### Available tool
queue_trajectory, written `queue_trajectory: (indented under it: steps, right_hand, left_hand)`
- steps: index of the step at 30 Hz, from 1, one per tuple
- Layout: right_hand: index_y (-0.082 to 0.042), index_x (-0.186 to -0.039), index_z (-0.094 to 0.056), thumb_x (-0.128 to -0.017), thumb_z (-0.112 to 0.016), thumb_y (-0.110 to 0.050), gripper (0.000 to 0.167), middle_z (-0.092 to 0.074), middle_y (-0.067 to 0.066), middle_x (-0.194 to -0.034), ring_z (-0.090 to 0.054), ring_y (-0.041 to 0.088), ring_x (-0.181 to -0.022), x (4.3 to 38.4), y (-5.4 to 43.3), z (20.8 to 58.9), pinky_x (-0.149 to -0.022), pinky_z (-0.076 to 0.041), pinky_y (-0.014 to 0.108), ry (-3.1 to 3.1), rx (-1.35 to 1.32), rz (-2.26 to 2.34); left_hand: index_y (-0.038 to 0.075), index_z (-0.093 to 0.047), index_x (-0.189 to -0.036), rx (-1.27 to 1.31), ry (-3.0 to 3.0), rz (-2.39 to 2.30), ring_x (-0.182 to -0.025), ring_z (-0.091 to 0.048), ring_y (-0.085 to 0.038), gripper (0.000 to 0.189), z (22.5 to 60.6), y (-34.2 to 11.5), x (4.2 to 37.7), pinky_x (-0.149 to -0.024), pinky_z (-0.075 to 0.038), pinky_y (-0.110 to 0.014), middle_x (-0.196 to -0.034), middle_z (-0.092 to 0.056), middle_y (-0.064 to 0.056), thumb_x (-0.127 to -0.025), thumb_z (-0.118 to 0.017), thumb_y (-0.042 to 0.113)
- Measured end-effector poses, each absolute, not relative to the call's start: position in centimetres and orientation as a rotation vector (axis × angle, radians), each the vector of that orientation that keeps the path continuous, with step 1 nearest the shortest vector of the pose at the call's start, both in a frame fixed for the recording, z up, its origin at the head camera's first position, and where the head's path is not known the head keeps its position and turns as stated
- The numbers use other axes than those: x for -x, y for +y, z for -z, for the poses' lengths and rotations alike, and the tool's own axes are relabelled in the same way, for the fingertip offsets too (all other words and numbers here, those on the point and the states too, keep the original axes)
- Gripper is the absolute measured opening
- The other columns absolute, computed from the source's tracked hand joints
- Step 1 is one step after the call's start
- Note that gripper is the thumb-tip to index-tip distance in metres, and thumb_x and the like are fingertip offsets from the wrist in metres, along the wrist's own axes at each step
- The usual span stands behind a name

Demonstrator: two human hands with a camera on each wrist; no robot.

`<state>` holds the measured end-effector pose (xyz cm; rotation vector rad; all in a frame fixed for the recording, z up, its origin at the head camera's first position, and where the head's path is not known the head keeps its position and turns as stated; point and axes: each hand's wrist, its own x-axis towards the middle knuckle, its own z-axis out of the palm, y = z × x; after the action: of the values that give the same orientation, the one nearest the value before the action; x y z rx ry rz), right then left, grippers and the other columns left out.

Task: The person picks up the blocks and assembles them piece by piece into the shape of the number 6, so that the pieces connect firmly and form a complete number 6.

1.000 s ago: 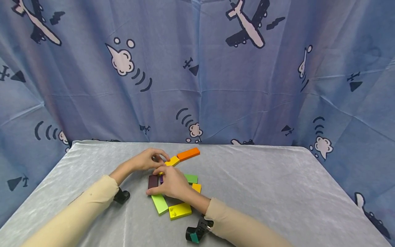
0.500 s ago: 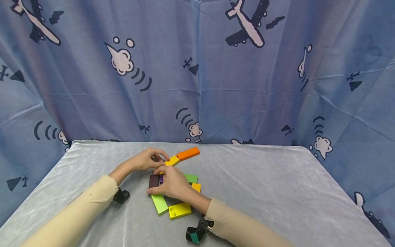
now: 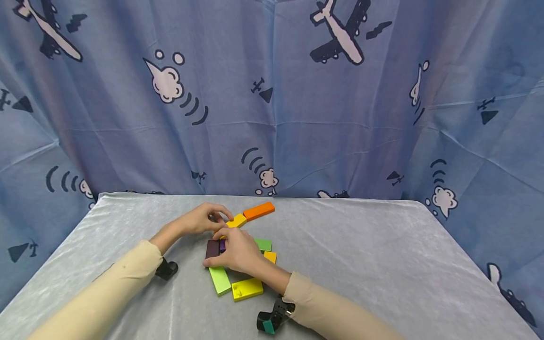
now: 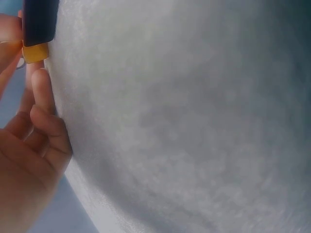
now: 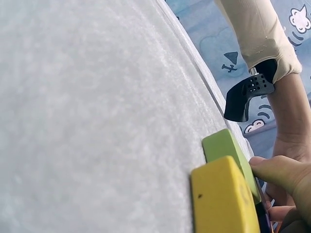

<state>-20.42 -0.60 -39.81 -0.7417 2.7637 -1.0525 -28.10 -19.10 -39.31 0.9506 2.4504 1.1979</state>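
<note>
My right hand [image 3: 242,252] spans a dark maroon block [image 3: 213,249], with the thumb at its near end and the fingers at its far end. Across from it, my left hand [image 3: 196,221] pinches a yellow block [image 3: 238,220] by its near-left part, which the fingers mostly hide. In the left wrist view the dark block's side and a yellow block end [image 4: 35,53] show close to the fingertips. A light green block [image 3: 219,281] meets the dark block's near end. A purple block [image 3: 222,246] is partly covered by my right hand.
An orange block [image 3: 259,211] adjoins the far end of the pinched yellow one. To the right lie a green block [image 3: 263,245] and an orange-yellow block [image 3: 270,256]; nearer is a marked yellow block [image 3: 248,289]. Grey cloth covers the table [image 3: 361,264], before a blue curtain [image 3: 340,118].
The dark block has shifted very slightly to the right, with my right thumb moving along with it. My left hand stays practically still.
</note>
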Motion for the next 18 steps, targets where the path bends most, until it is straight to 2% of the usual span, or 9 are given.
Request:
queue_trajectory:
  steps: [18]
  right_hand:
    - [-0.015,-0.113,-0.074,-0.071,-0.093,-0.044,0.054,-0.068,-0.005,-0.102,-0.057,0.008,-0.079,20.40,-0.44,39.80,-0.065,-0.046,0.025,2.775,0.717,1.036]
  left_hand:
    - [-0.003,-0.069,-0.119,-0.924,2.446,-1.201,-0.084,-0.065,-0.023,0.026,39.26,-19.06,28.02,-0.073,-0.052,-0.035,-0.095,-0.072,-0.008,-0.094,-0.066,-0.006]
